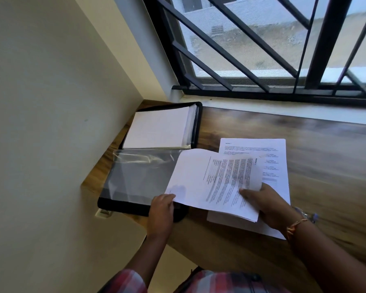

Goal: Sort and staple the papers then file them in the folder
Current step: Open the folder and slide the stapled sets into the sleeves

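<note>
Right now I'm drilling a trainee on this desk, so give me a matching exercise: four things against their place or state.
Things:
1 folder
2 papers
3 sheet
4 window

Place or state:
a flat on the desk
b open, by the wall
c gripped by left hand and right hand
d barred

Pairs: 1-b, 2-c, 3-a, 4-d

Black folder (123, 205) lay open, clear sleeve (135, 176) on its near half, white pages (156, 127) on the far half. Printed papers (199, 182) sat tilted across its right edge, another sheet (275, 157) flat beside.
</note>
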Available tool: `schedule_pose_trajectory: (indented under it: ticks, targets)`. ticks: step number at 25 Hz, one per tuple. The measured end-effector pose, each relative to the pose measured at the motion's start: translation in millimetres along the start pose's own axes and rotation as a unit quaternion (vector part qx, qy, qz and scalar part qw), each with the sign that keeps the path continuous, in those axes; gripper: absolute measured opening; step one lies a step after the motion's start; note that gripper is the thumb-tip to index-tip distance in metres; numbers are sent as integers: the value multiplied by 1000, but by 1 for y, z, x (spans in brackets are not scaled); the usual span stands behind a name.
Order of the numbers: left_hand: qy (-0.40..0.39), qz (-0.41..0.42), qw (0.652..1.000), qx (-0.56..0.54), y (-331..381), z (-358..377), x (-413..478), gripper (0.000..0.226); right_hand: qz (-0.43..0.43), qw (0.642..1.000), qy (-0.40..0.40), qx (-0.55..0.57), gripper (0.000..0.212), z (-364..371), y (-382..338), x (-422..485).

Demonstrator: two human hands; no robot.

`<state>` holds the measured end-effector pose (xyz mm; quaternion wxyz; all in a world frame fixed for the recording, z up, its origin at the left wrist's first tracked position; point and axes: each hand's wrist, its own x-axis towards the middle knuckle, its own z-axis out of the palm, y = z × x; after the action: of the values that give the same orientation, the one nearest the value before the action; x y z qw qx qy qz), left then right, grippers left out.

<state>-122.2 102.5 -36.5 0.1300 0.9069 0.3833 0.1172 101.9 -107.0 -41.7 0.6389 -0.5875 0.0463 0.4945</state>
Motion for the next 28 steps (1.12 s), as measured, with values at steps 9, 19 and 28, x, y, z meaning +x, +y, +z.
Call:
schedule_pose_trajectory:
  ticks: [9, 19, 28]
  targets:
    - [18, 86, 996, -5, 0, -24, -5, 35, 16, 994, -103, 37, 36, 49, -21, 27]
    - [68, 187, 980, -22, -3, -45, 13, 41, -132, 967, 201, -88, 23, 121, -13, 25]
    - [44, 152, 981, -111, 3, -72, 53, 29, -139, 980, 17, -143, 28, 180, -23, 44]
